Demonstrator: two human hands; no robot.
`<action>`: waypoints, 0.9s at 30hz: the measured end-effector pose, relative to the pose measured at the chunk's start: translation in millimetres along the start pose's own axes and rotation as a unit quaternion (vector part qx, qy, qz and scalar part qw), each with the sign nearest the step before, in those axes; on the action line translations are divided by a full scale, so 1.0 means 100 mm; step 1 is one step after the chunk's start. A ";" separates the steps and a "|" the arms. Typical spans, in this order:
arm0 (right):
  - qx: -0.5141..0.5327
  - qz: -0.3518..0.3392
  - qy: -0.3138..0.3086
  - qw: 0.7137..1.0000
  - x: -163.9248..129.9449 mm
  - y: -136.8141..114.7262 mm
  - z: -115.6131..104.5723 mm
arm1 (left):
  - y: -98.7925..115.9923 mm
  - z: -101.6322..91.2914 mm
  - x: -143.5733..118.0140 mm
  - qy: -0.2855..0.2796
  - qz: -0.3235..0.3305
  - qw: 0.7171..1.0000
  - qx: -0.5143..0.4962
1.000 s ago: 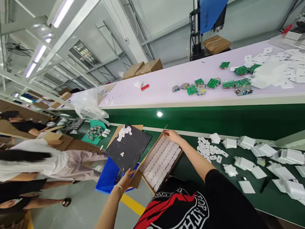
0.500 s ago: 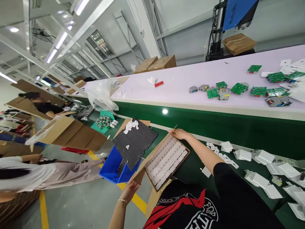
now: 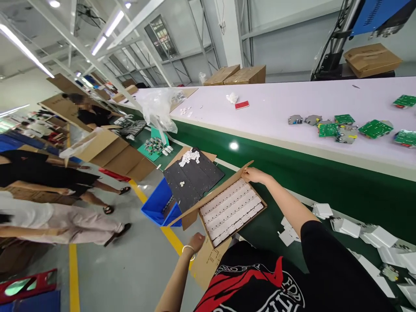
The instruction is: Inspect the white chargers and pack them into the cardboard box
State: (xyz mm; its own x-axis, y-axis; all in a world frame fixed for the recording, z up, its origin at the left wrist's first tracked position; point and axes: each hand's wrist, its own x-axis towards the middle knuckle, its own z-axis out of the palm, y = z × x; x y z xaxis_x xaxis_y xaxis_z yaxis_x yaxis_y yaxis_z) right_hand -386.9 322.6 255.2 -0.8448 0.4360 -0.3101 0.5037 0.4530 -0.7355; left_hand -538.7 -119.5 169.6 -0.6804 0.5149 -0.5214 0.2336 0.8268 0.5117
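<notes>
Both hands clamped on the cardboard box [image 3: 208, 260] of white parts: left hand [image 3: 196, 242] near corner, right hand [image 3: 253, 174] far flap.

Grey floor [image 3: 136, 268], yellow line [image 3: 74, 277], ceiling strip lights [image 3: 22, 47].

Counted one open box [image 3: 208, 260] of white parts, one blue bin [image 3: 158, 204], one black mat [image 3: 193, 177]. Saw two hands [image 3: 196, 241] on the box, two cartons [image 3: 235, 75] behind.

Bright ceiling strip lights [image 3: 107, 32]; wide-angle distortion, blurred left edge.
</notes>
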 end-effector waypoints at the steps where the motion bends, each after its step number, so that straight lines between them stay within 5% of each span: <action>1: 0.010 -0.005 0.007 1.000 0.01 0.03 0.00 | 0.10 0.07 -0.01 -0.029 0.017 0.999 0.000; 5: 0.058 -0.033 0.046 0.997 -0.02 0.17 0.08 | 0.65 0.33 0.03 -0.093 0.117 0.987 -0.053; 8: 0.076 -0.036 0.082 0.993 -0.08 0.32 0.22 | 1.02 0.37 0.04 -0.072 0.194 0.972 -0.109; 11: 0.059 -0.005 0.112 0.992 -0.05 0.44 0.40 | 1.14 0.30 -0.05 -0.054 0.234 0.958 -0.157; 17: -0.018 0.096 0.155 0.983 0.30 0.46 0.68 | 0.74 0.18 -0.25 -0.005 0.183 0.962 -0.202; 27: -0.098 0.122 0.152 0.976 0.63 0.55 0.72 | -0.07 0.00 -0.31 0.122 -0.072 0.976 -0.165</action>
State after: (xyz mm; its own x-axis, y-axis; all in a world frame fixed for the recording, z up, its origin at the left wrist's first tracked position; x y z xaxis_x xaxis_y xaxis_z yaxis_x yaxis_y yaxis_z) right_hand -425.4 318.6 151.9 -0.6187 0.7460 -0.2464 0.7329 0.4350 -0.5231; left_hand -518.9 -141.4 182.3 -0.8440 0.2973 -0.4464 -0.0846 0.7481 0.6582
